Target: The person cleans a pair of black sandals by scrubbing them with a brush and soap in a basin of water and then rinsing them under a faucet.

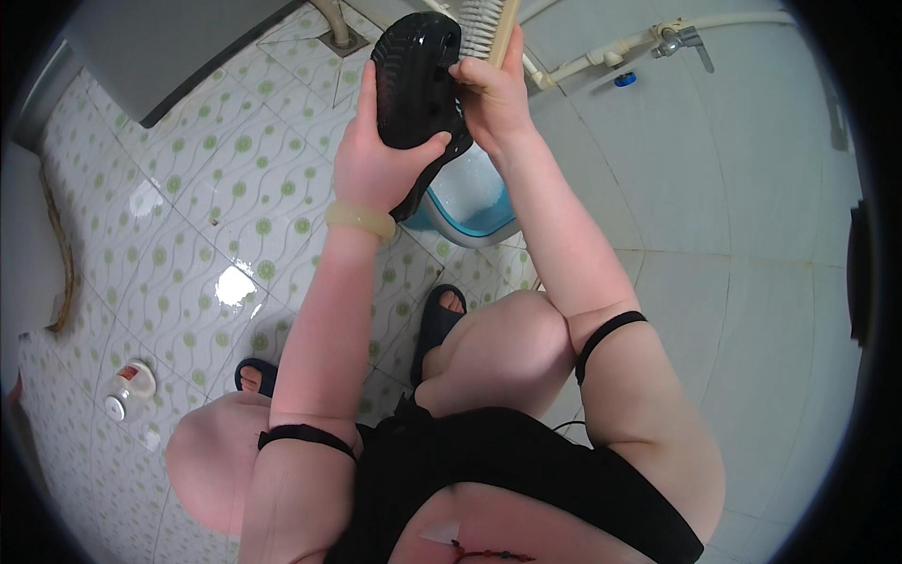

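Note:
A glossy black clog-type shoe [416, 84], wet-looking, is held up over the floor near the top middle. My left hand [391, 148] grips it from the left and below, thumb across its lower part. At its right side my right hand [493, 95] holds a scrubbing brush [486, 28] with a pale wooden back and white bristles facing the shoe; its fingers also reach the shoe's edge. Partly hidden beneath the shoe and hands stands a blue and grey plastic basin [477, 236] with white foamy water [468, 183] in it.
A grey appliance or cabinet [183, 49] stands at the upper left, near a drain hose [338, 25]. Pipes with a metal tap [676, 44] run along the tiled wall at right. A clear plastic container [130, 388] lies on the patterned floor tiles [211, 211] at lower left.

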Action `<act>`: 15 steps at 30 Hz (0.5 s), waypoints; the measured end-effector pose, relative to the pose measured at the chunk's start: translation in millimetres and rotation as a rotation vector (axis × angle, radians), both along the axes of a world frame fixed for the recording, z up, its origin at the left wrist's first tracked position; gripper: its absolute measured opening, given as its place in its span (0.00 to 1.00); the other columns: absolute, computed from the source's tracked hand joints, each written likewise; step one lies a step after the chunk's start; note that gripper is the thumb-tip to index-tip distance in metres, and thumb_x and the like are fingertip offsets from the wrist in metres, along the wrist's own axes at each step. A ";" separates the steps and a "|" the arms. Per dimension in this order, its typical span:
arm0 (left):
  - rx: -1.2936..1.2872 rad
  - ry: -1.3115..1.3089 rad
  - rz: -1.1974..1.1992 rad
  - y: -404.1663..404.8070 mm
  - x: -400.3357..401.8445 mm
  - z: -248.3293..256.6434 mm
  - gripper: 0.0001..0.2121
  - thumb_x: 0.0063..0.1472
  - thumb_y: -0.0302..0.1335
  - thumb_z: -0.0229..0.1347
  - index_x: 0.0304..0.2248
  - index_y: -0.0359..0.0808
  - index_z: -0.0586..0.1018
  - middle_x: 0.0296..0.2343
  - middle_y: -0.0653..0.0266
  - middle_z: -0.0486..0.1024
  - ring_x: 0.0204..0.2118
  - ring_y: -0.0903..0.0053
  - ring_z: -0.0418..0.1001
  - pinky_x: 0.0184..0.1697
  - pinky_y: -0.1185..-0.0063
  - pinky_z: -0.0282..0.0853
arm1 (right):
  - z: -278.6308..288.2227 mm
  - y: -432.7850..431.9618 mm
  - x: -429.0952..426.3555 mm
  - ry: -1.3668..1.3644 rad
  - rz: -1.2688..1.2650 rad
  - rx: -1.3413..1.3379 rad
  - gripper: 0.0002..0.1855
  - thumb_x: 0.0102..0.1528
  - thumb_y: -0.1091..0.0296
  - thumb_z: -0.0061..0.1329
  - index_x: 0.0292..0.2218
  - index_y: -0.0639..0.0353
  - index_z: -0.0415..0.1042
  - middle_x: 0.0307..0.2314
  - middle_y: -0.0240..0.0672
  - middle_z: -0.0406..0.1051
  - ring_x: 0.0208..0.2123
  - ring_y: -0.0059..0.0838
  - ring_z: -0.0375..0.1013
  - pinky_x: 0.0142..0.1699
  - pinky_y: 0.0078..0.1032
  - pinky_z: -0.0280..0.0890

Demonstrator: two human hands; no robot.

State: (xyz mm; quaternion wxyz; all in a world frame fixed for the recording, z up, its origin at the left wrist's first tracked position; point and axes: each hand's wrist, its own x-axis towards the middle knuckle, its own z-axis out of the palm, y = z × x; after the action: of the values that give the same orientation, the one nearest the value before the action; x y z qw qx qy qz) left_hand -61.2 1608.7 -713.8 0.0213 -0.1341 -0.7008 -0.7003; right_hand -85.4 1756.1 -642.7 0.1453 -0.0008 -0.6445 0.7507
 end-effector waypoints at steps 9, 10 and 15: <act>0.061 -0.045 -0.050 -0.3 -0.9 -2.7 0.49 0.46 0.29 0.70 0.64 0.34 0.53 0.55 0.55 0.68 0.54 0.72 0.70 0.56 0.77 0.66 | 6.8 -8.3 0.7 0.044 -0.005 -0.076 0.53 0.43 0.84 0.46 0.67 0.46 0.42 0.52 0.38 0.61 0.47 0.35 0.69 0.45 0.26 0.71; 0.061 -0.038 -0.056 0.3 -1.0 -2.7 0.49 0.46 0.29 0.70 0.64 0.33 0.53 0.55 0.55 0.68 0.54 0.72 0.70 0.56 0.77 0.66 | 7.4 -8.0 0.3 0.020 -0.017 -0.069 0.53 0.43 0.84 0.46 0.67 0.46 0.42 0.52 0.38 0.61 0.48 0.35 0.69 0.45 0.26 0.71; 0.107 0.003 -0.026 6.1 -5.3 -12.1 0.52 0.43 0.33 0.71 0.64 0.36 0.53 0.51 0.53 0.72 0.50 0.67 0.74 0.52 0.74 0.70 | -3.8 5.6 2.1 -0.021 0.014 -0.033 0.40 0.47 0.83 0.46 0.59 0.47 0.50 0.44 0.34 0.63 0.42 0.30 0.68 0.48 0.31 0.67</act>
State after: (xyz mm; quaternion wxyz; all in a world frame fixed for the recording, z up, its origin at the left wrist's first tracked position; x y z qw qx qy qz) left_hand -66.6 1614.7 -725.9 0.0204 -0.1430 -0.6606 -0.7367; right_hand -83.3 1761.7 -646.5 0.1332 -0.0067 -0.6334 0.7623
